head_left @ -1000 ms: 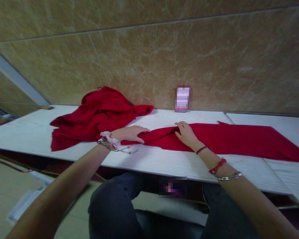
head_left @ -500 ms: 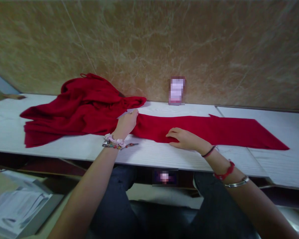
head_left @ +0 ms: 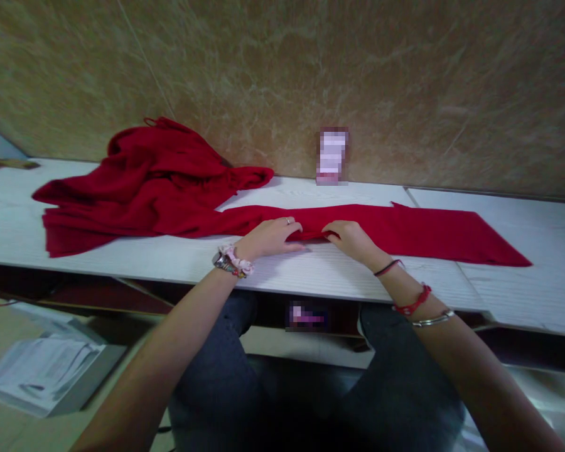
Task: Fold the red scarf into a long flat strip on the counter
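Observation:
A large piece of red cloth (head_left: 433, 232) lies along the white tabletop, flat and narrow toward the right and bunched in a loose heap at the left. My left hand (head_left: 275, 237) is at the near edge of the flat stretch, fingers curled over the cloth and thumb below. Just to its right, my right hand (head_left: 351, 238) pinches the same edge between thumb and fingers. Between both hands the edge is slightly raised in a fold. The fingertips are partly hidden in the cloth.
A phone-like item (head_left: 332, 156), blurred out, leans against the marbled wall (head_left: 263, 75) behind the white table (head_left: 179, 257). A second blurred screen (head_left: 306, 316) shows below the table edge. On the floor at left stands a box of papers (head_left: 47, 370).
My left hand has moved right, from beside the bunched heap to close by my right hand. The near edge between them is now gathered up. The whole view has shifted slightly.

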A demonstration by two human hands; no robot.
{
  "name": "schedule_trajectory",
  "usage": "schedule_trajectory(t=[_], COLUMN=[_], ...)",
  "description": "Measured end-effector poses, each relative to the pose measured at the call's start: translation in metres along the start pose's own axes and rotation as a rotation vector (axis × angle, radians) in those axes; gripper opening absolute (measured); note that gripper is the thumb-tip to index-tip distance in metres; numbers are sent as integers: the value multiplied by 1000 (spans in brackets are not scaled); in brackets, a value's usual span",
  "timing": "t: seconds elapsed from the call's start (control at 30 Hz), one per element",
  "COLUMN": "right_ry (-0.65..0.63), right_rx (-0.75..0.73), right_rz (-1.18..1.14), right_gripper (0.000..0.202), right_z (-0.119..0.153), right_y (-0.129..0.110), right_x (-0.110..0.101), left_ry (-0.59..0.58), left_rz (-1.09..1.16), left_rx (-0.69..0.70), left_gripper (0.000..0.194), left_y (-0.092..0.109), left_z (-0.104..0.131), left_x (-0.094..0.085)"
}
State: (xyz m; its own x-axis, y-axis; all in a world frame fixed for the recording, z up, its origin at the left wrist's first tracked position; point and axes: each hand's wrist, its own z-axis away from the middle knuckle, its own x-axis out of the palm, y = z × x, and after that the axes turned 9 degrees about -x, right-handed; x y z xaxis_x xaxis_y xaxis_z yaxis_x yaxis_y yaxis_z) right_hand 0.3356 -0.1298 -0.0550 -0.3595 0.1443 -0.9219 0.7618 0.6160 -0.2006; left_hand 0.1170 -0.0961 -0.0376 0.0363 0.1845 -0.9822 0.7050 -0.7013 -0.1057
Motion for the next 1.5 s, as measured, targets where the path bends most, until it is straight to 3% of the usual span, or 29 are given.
schedule_trajectory(t=[0.17,0.3,0.47,0.67,0.93,1.27,1.5], right_ry=[-11,-53,-98,-37,-109,-33,-43], right_rx=[58,-38,-27,23,20,-31,-39], right_rz=[31,69,98,49,74,46,68], right_gripper=[21,18,20,19,17,19,20], right_z=[-4,0,19,33,25,26,22], right_y=[3,7,14,17,20,18,16], right_x=[-1,-8,-16,-19,-20,-11,-8], left_ry=[0,7,72,117,110,139,141], left_rz=[-148,-190,-210,-216,-196,-159,-185], left_rx=[-45,-52,-245,-406,-384,-129,-172], left_gripper=[25,30,25,26,26,26,29], left_y=[6,4,-1,0,-2,12,5], left_z=[0,2,9,19,16,12,13], left_x=[3,0,-4,-2,8,9,9])
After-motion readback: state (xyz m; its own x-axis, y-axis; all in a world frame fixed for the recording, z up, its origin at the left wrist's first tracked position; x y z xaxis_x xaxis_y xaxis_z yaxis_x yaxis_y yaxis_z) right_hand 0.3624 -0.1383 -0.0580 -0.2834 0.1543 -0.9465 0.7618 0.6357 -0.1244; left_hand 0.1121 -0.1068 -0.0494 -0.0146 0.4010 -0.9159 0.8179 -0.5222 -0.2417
